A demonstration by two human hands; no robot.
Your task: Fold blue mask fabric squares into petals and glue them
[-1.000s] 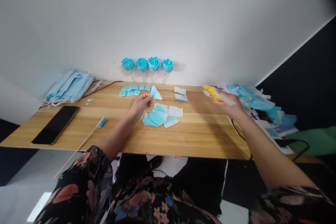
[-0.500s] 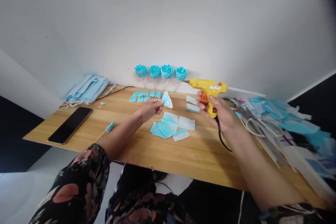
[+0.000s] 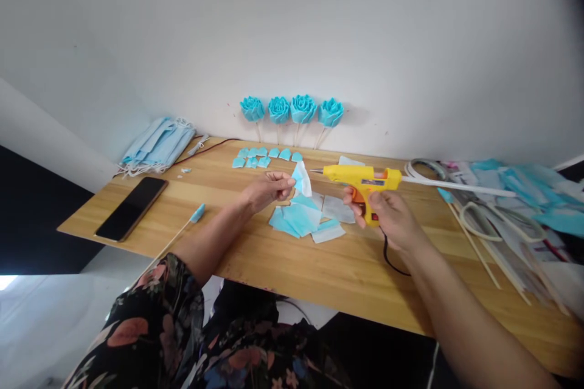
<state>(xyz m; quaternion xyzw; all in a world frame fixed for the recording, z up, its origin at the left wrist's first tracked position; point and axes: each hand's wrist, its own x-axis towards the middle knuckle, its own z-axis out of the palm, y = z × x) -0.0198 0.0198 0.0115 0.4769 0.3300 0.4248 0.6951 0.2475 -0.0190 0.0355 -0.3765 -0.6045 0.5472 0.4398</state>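
Between its fingertips my left hand (image 3: 269, 189) pinches a folded blue-and-white piece of mask fabric (image 3: 303, 180), held above the table. My right hand (image 3: 387, 211) is wrapped round the handle of a yellow hot glue gun (image 3: 360, 177), its fingers by the orange trigger. The nozzle points left, close to the fabric but apart from it. A white glue stick (image 3: 460, 186) juts from the gun's back. Below the hands lie loose cut fabric pieces (image 3: 296, 219). Small blue petals (image 3: 252, 162) lie in rows behind my left hand.
Several blue fabric roses (image 3: 279, 110) on sticks lean against the wall. At left are stacked masks (image 3: 157, 144), a black phone (image 3: 132, 209) and a blue-tipped stick (image 3: 197, 213). At right lie scissors (image 3: 479, 222), a tape roll (image 3: 413, 169) and fabric scraps (image 3: 515, 179).
The glue gun has come down and turned level, its nozzle now nearer the fabric piece. My left hand still pinches the fabric. The whole view has shifted slightly.
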